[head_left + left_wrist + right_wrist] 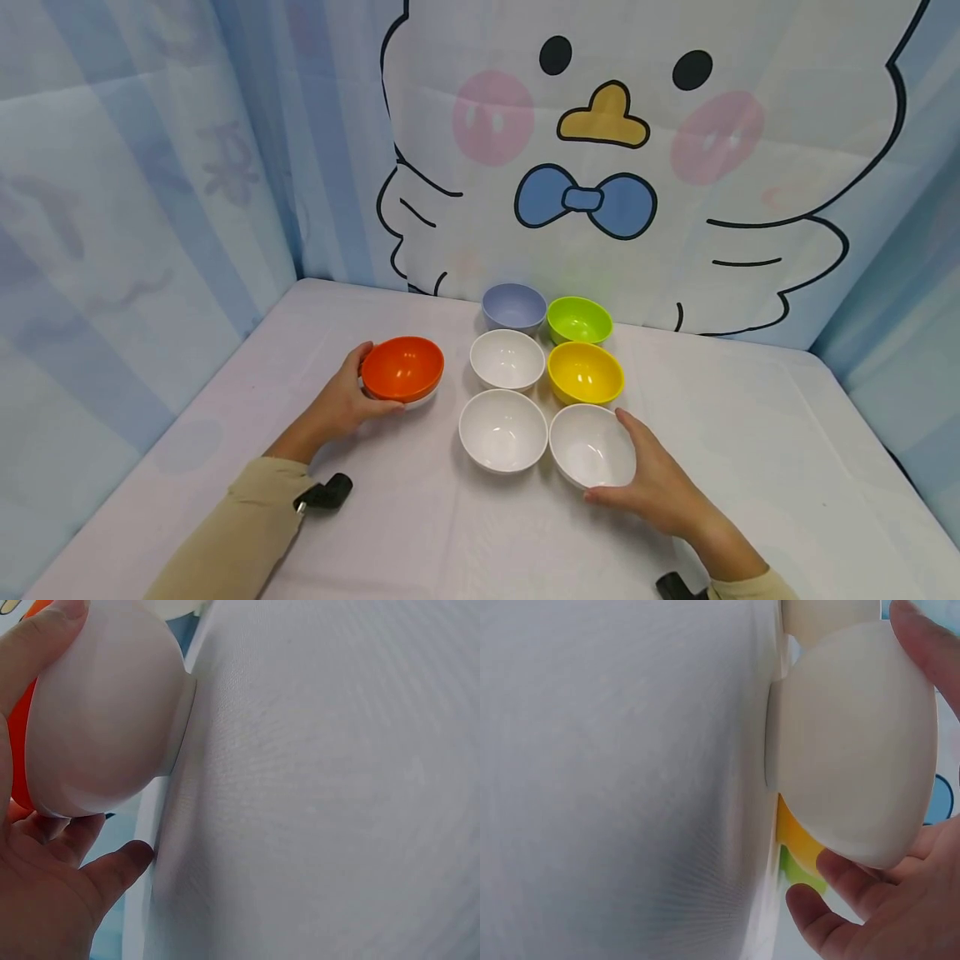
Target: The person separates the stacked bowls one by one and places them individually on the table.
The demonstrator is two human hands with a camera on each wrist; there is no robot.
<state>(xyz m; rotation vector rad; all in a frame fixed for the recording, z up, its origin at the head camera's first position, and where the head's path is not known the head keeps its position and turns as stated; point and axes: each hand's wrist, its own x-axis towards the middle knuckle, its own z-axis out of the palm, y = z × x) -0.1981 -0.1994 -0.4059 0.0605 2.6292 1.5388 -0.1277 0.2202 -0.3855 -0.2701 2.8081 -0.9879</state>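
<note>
My left hand [348,398] grips an orange bowl [402,369] nested in a white bowl [109,712], thumb on the near side and fingers round the far side. In the left wrist view the white bowl's foot is right at the tabletop. On the right, my right hand [663,479] holds another white bowl [592,446] by its rim, the thumb in front and the fingers behind. That bowl stands upright at the front right of a two-column group, its foot at the cloth in the right wrist view.
Left of the held white bowl is a white bowl [503,431], with another white bowl [507,360] behind it. A yellow bowl [586,373], a green bowl [580,320] and a blue-purple bowl [513,307] stand farther back. A cartoon-printed curtain [600,267] borders the white-covered table [750,417].
</note>
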